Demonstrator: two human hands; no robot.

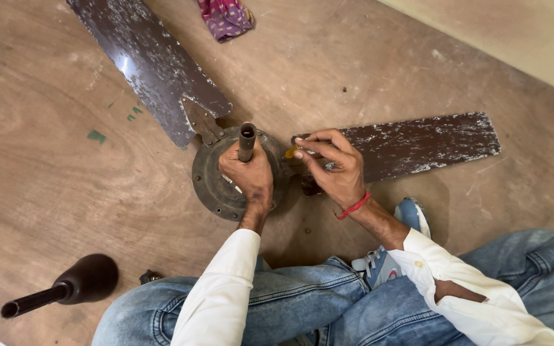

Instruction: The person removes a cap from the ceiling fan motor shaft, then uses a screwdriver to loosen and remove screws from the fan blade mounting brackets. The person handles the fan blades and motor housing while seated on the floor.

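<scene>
A dark brown ceiling fan lies on the floor, its round motor housing (pixel 209 182) facing up. My left hand (pixel 248 173) grips the short metal rod (pixel 247 140) that rises from the housing's middle. My right hand (pixel 331 166) pinches a small yellow-handled tool (pixel 290 152) at the root of the right fan blade (pixel 424 142). A second worn blade (pixel 152 64) reaches up and left from the housing. A red thread circles my right wrist.
A dark bell-shaped canopy cover with a pipe (pixel 65 288) lies at lower left, with a small dark part (pixel 149 277) beside it. A purple patterned cloth (pixel 226 16) sits at the top. My jeans-clad legs and a blue shoe (pixel 411 218) fill the lower right.
</scene>
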